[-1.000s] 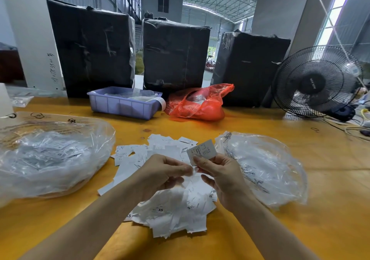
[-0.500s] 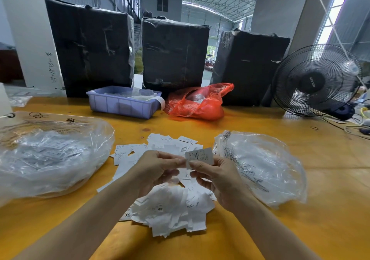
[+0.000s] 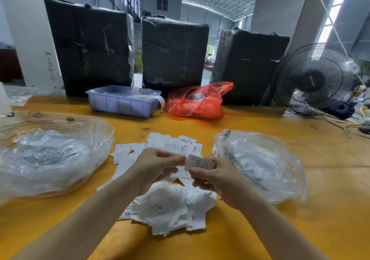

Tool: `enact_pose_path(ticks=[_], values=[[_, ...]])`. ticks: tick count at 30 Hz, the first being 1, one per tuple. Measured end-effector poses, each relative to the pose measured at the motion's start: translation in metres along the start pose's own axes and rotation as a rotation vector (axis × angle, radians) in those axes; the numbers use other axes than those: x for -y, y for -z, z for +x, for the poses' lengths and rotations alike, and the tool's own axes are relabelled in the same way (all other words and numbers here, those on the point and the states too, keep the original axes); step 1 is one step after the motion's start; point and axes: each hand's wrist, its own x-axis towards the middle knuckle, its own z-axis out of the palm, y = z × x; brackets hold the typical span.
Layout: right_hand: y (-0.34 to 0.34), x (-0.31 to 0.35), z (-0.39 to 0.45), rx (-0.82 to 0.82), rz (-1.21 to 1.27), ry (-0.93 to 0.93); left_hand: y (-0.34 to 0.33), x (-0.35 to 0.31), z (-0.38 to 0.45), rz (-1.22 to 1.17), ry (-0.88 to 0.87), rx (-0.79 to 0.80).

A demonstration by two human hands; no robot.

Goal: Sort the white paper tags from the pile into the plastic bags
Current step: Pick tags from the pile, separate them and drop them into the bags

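White tags pile (image 3: 170,205) mid-table, some marked XS. One tag (image 3: 197,162) held above it. Clear bags L (image 3: 50,155) & R (image 3: 264,165), both lying flat.

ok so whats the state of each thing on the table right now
single white paper tag: pinched in right hand
left hand: fingers curled, beside the tag
loose pile of white paper tags: unsorted
left clear plastic bag: holds tags
right clear plastic bag: lying flat
black fan: cannot tell if running

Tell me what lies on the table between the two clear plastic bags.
In the head view, the pile of white paper tags lies between the left bag and right bag, with both hands above it.
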Motion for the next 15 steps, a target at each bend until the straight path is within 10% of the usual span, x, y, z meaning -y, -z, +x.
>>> enact_pose_path(ticks=[15], values=[[0.0049, 0.0044, -0.0010, 0.020, -0.253, 0.097, 0.0002, 0.0031, 0.0008, 0.164, -0.013, 0.100]])
